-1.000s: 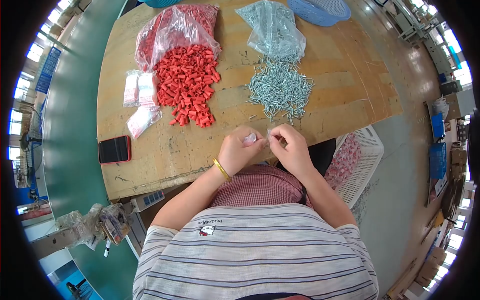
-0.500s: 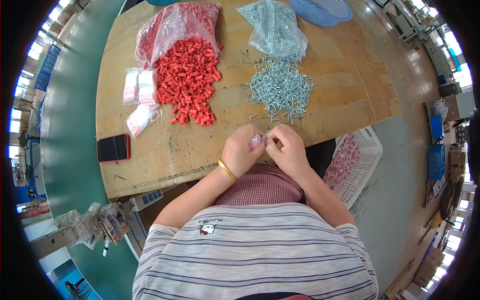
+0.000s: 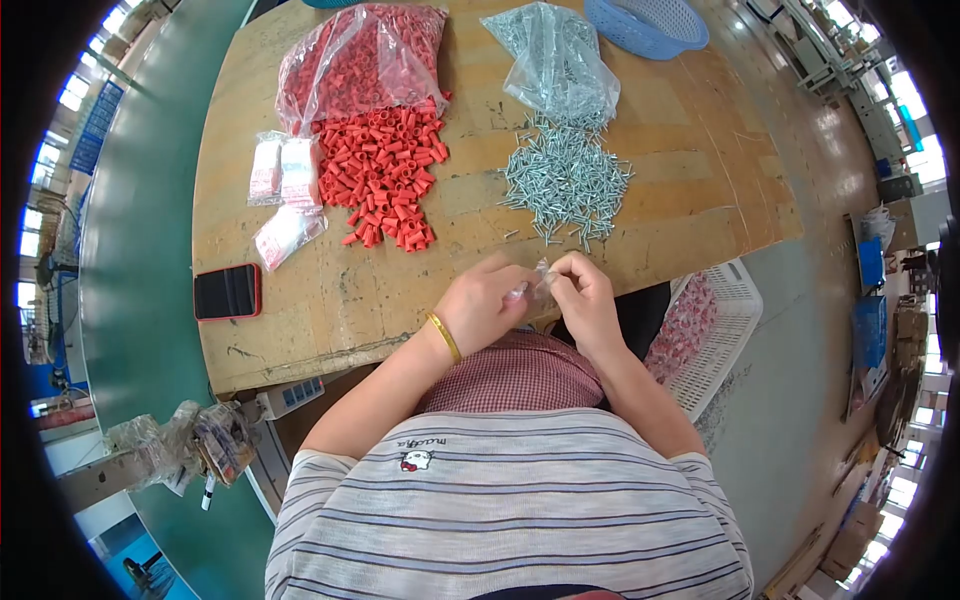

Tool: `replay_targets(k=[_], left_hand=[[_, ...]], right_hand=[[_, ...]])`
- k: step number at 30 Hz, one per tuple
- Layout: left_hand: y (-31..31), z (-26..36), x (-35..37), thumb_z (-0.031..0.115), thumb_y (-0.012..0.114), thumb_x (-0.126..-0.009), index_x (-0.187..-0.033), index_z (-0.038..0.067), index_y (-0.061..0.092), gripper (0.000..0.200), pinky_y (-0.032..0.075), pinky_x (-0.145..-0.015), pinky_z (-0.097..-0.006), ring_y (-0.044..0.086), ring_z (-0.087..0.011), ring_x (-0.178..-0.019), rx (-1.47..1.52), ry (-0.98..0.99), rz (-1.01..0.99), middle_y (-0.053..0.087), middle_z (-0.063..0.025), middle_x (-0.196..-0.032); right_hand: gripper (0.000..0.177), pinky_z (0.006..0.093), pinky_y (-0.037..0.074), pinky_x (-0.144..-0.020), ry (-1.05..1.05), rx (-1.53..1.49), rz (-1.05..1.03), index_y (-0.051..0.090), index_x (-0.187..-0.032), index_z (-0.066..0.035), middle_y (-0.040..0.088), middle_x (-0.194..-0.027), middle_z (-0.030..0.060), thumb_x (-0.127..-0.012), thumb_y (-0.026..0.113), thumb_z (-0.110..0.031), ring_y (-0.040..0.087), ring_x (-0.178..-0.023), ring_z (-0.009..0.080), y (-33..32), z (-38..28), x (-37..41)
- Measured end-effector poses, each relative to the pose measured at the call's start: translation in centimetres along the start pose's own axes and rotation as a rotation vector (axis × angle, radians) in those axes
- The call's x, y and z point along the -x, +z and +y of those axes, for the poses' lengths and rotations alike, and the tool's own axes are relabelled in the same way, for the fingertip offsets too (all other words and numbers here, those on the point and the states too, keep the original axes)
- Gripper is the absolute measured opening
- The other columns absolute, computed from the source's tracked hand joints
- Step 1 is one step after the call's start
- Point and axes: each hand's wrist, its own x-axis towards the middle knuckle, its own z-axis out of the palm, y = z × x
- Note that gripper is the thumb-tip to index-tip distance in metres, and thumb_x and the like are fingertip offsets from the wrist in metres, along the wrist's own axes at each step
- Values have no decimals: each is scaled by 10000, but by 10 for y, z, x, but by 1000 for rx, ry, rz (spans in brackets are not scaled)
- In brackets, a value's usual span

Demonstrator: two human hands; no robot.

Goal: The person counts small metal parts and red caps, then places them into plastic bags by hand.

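Between my hands, near the table's front edge, is a small clear plastic bag (image 3: 543,281). My left hand (image 3: 487,303), with a gold bracelet at the wrist, is closed on one side of it. Thumb and fingertips of my right hand (image 3: 587,303) pinch the other side. What the bag contains, if anything, I cannot make out. Ahead on the table lie a pile of red cone-shaped plastic plugs (image 3: 385,180) and a pile of silver screws (image 3: 567,185).
Behind the piles lie a large bag of red plugs (image 3: 360,60) and a bag of screws (image 3: 560,65). A blue basket (image 3: 648,28) stands far right. Small packets (image 3: 290,235) and a phone (image 3: 227,292) lie left. A white crate (image 3: 735,310) with filled bags sits below, right.
My hands have drawn slightly apart, the right one shifting right. More of the clear plastic bag shows between them now.
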Motion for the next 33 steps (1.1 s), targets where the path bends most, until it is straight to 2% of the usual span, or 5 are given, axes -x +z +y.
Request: replay_targets(k=[12, 17, 26, 30, 33], left_hand=[[6, -14, 7, 116, 734, -808, -955, 57, 702, 162, 500, -701, -345, 618, -276, -766, 99, -88, 203, 651, -123, -852], [-5, -23, 13, 99, 692, -822, -939, 55, 674, 126, 502, -681, -353, 614, -296, -726, -46, -131, 207, 638, -130, -819], [-6, -27, 14, 118, 674, -834, -911, 64, 665, 95, 502, -666, -364, 616, -290, -704, -87, -140, 126, 633, -115, -784], [-11, -27, 13, 129, 669, -836, -913, 71, 667, 96, 503, -669, -377, 626, -303, -726, -143, -118, 94, 635, -116, -793], [-15, -27, 11, 118, 657, -828, -930, 81, 667, 109, 511, -680, -388, 635, -314, -753, -193, -94, 83, 643, -114, -825]], right_hand=[[64, 229, 395, -583, -51, 92, -102, 596, -877, -24, 539, -750, -37, -917, 616, -71, 483, -663, 45, -5, -9, -22], [159, 385, 508, -670, -527, 982, 27, 641, -889, -38, 619, -840, 139, -797, 722, -140, 624, -767, 288, -15, -12, -58], [146, 373, 514, -704, -790, 1677, -215, 648, -797, -20, 627, -829, 114, -684, 692, -102, 635, -815, 267, 2, -26, -87], [47, 347, 507, -686, -600, 1366, -255, 627, -804, -24, 597, -799, 66, -767, 622, -52, 619, -749, 214, -13, -32, -96], [69, 326, 496, -702, -232, 674, -299, 639, -844, -22, 607, -816, 40, -794, 651, -69, 610, -745, 189, -21, -40, -90]])
